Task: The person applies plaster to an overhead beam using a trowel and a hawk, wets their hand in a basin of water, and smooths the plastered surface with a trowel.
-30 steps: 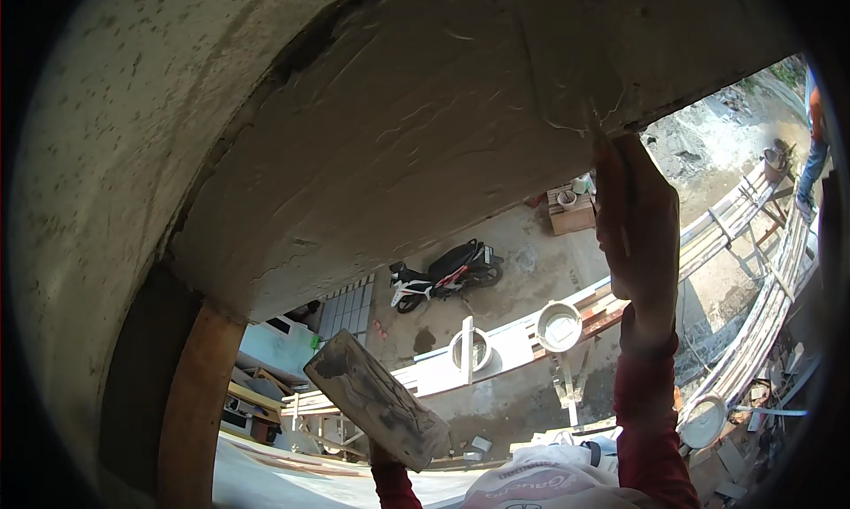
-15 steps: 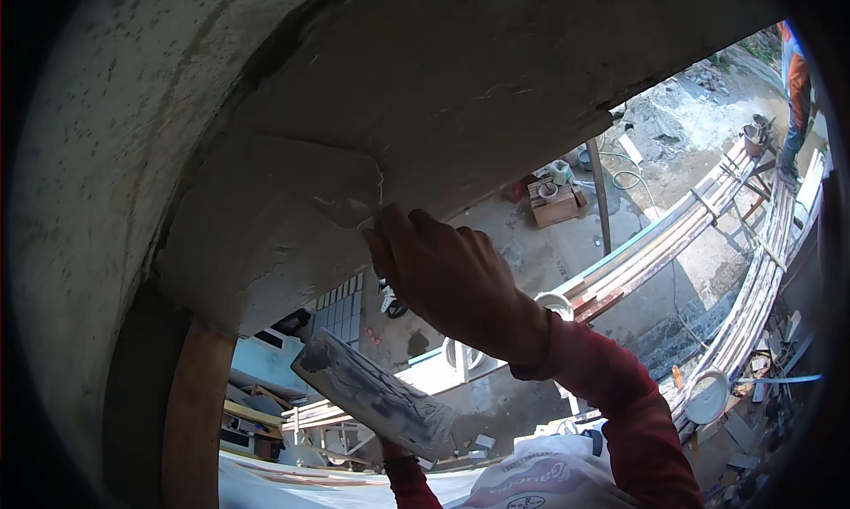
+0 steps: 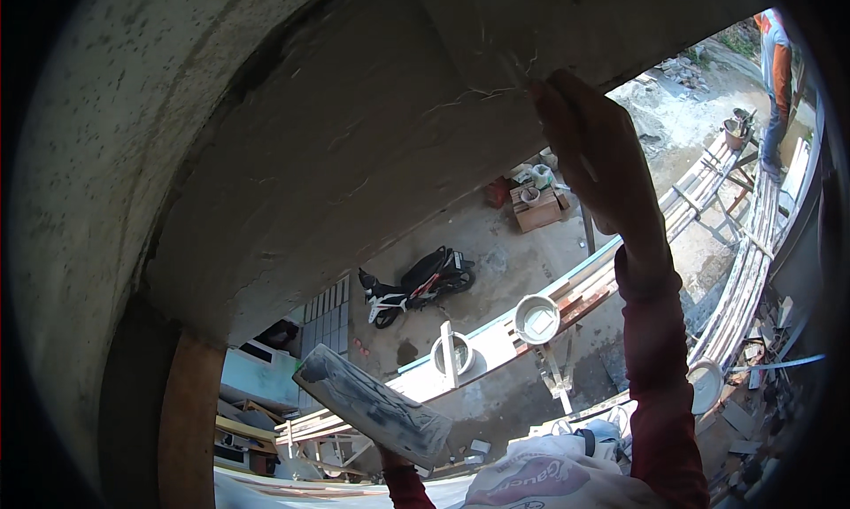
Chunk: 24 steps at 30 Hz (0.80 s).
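Note:
My right hand (image 3: 593,155) is raised, fingers closed on a trowel (image 3: 512,65) whose thin, dim blade lies against the grey plastered underside of an overhead slab (image 3: 292,155). Faint ridges and cracked edges show in the plaster around the blade. Lower and to the left, my left hand (image 3: 390,456), mostly hidden, grips a rectangular board (image 3: 372,405) smeared with grey plaster, held tilted beneath the slab. A pale, speckled concrete surface (image 3: 80,181) curves along the left, beside a wooden board (image 3: 186,403).
Below are scaffold planks (image 3: 744,261), buckets (image 3: 537,319), a parked black-and-white motor scooter (image 3: 416,283), a wooden crate (image 3: 536,215) and rubble (image 3: 739,420) at right. Another person (image 3: 777,93) stands on the scaffold at upper right.
My right hand with the trowel swept left to the middle of the slab half a second ago and is now back up and right. My left hand's board stays low with little movement.

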{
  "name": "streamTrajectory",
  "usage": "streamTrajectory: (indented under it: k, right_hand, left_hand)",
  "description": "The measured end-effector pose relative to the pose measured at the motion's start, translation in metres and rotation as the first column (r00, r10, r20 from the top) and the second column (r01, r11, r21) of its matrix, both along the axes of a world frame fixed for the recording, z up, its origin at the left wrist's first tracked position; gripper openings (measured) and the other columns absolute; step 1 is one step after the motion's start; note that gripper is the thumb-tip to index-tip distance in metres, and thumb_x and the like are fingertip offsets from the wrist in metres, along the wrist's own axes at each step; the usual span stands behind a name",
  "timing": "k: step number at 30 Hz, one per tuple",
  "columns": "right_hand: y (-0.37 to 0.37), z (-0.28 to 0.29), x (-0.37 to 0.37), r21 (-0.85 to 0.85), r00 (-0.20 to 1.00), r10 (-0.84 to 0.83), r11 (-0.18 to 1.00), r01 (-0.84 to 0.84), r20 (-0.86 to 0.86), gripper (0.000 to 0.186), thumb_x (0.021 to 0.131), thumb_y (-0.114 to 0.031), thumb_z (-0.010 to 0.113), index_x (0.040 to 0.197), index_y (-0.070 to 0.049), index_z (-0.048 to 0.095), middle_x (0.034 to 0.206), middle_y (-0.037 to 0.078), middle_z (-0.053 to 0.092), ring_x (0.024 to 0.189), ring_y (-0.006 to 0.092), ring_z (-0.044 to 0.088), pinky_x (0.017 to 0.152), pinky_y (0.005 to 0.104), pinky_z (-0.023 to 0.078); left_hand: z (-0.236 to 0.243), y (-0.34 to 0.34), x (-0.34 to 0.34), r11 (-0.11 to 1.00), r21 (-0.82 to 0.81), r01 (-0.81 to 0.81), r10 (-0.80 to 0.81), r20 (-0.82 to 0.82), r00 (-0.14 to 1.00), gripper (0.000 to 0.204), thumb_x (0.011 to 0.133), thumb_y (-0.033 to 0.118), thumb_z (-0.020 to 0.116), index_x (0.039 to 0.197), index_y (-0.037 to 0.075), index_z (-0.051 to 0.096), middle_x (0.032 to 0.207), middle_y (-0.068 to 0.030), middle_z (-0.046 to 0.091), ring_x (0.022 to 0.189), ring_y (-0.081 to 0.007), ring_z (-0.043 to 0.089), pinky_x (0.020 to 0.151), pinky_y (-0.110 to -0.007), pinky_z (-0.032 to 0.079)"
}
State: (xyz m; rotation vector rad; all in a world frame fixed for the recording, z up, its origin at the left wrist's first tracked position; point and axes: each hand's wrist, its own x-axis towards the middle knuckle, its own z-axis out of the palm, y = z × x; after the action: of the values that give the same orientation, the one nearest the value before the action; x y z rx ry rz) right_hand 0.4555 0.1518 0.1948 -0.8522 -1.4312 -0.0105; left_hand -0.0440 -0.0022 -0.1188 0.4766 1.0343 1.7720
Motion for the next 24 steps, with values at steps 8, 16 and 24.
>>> streamTrajectory:
  k: [8, 16, 24]
  right_hand:
    - [0.012, -0.02, 0.058, -0.073, 0.951, -0.263, 0.964, 0.254, -0.162, 0.019, 0.093, -0.017, 0.047, 0.105, -0.004, 0.054, 0.07, 0.006, 0.05, 0.044, 0.0093, 0.047, 0.036, 0.0235, 0.037]
    - [0.002, 0.008, -0.109, 0.051, 0.954, 0.155, 0.988, -0.147, -0.256, 0.018, 0.095, -0.014, 0.046, 0.083, 0.0, 0.045, 0.056, 0.017, 0.048, 0.047, 0.0345, 0.053, 0.042, 0.0388, 0.036]
    - [-0.032, 0.012, -0.279, -0.095, 0.929, 0.358, 0.926, -0.366, -0.095, 0.019, 0.093, -0.016, 0.047, 0.088, 0.002, 0.047, 0.06, 0.018, 0.056, 0.05, 0.0343, 0.061, 0.04, 0.0392, 0.051]
  left_hand:
    - [-0.006, 0.005, 0.01, 0.999, -0.006, 0.044, -0.044, 0.009, 0.999, 0.055, 0.095, 0.047, 0.041, 0.135, 0.009, 0.038, 0.129, -0.0136, 0.047, 0.113, -0.0297, 0.051, 0.093, -0.041, 0.046]
    - [-0.019, -0.008, 0.011, 0.999, -0.002, 0.051, -0.051, 0.035, 0.998, 0.055, 0.095, 0.046, 0.041, 0.135, 0.008, 0.038, 0.129, -0.0141, 0.047, 0.113, -0.0301, 0.051, 0.093, -0.041, 0.046]
    - [-0.028, -0.027, 0.027, 0.998, -0.007, 0.055, -0.054, 0.065, 0.996, 0.055, 0.095, 0.046, 0.041, 0.135, 0.008, 0.038, 0.129, -0.0146, 0.047, 0.113, -0.0304, 0.051, 0.093, -0.041, 0.047]
